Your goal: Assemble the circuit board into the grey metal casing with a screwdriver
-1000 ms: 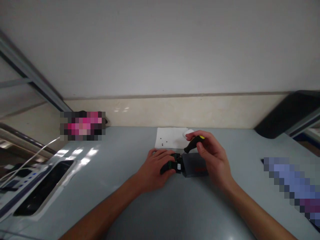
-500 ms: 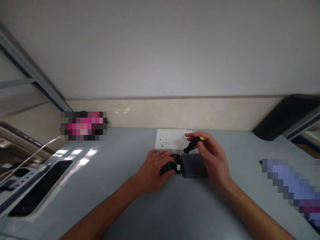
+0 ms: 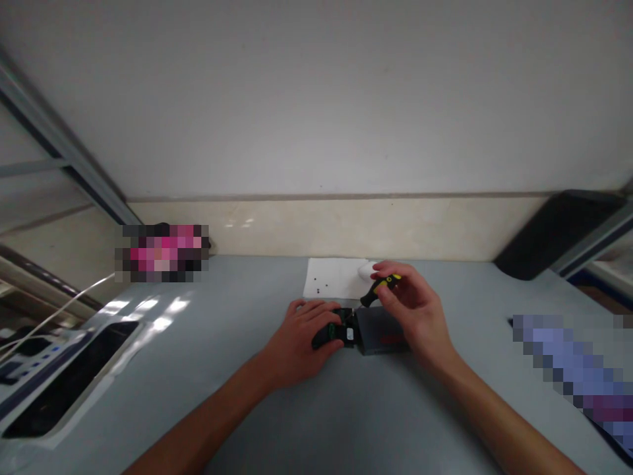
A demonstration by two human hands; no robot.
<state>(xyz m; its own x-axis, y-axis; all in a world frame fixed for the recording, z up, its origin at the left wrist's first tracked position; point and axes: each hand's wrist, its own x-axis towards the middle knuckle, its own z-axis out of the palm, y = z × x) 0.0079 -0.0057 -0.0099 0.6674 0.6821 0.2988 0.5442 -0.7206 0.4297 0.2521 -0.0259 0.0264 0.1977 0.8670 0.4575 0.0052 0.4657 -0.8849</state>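
Black and yellow, a screwdriver is held in a narrow pinch by the right hand, presumably so that it can be turned finely. Its shaft is slanted towards eight o'clock, down to the far edge of a black-and-green part; whether the tip is seated cannot be told. With that part as the dial's centre, it is grasped from nine o'clock by the left hand, thumb near and fingers beyond, probably to stop it shifting on the grey table. At three o'clock, a dark grey box is set end to end with it, partly covered by the right hand; whether the two are joined is not shown. At twelve, white paper is laid, with small dark bits scattered on it, perhaps so that they are easily seen. At one, a white object is partly hidden by the right hand.
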